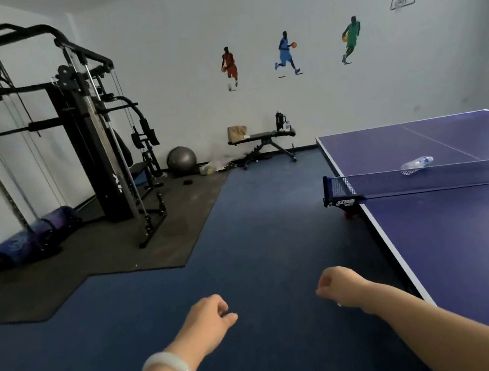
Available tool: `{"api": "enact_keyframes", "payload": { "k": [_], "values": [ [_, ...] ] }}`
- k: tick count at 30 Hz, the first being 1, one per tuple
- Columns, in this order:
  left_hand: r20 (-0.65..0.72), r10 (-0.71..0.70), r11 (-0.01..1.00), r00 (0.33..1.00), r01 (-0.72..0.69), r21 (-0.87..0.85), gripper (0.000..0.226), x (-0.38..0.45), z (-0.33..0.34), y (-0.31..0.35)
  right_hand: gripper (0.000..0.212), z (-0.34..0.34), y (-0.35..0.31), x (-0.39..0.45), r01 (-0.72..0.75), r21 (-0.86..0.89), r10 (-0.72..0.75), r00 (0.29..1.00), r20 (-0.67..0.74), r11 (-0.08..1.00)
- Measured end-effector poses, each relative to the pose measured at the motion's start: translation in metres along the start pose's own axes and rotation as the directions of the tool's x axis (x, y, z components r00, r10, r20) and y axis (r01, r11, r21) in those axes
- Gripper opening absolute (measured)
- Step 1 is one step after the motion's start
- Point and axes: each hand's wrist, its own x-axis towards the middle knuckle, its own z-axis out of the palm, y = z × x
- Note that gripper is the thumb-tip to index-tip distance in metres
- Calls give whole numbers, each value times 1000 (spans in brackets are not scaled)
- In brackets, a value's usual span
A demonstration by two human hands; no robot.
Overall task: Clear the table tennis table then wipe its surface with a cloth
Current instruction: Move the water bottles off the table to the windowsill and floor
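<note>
The blue table tennis table (474, 236) fills the right side, with a dark net (431, 177) stretched across it. A clear plastic bottle (416, 164) lies on its side on the far half, just behind the net. My left hand (209, 317) hangs over the blue floor left of the table, fingers loosely curled and holding nothing. My right hand (341, 287) hovers near the table's left edge, fingers loosely curled too, also holding nothing. No cloth is in view.
A black multi-gym rack (91, 140) stands on a dark mat (92, 258) at the left. A grey exercise ball (181, 160) and a weight bench (263, 139) carrying a bag and bottles stand against the far wall. Rolled mats (30, 236) lie by the left wall.
</note>
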Motion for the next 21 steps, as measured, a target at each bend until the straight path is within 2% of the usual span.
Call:
{"api": "enact_keyframes", "payload": {
  "k": [6, 11, 17, 21],
  "values": [
    [81, 76, 997, 994, -77, 16, 27, 161, -20, 10, 22, -26, -26, 141, -43, 1, 43, 999, -22, 999],
    [117, 163, 985, 980, -169, 41, 29, 318, -34, 15, 11, -40, -40, 270, -89, 46, 93, 991, -93, 995],
    [123, 276, 957, 953, -285, 62, 26, 516, -76, 36, 10, -83, -54, 411, -211, 131, 235, 948, -215, 969],
    [169, 316, 945, 934, -325, 29, 26, 619, -74, 72, 13, -120, -45, 484, -272, 217, 327, 902, -281, 938]
  ]
}}
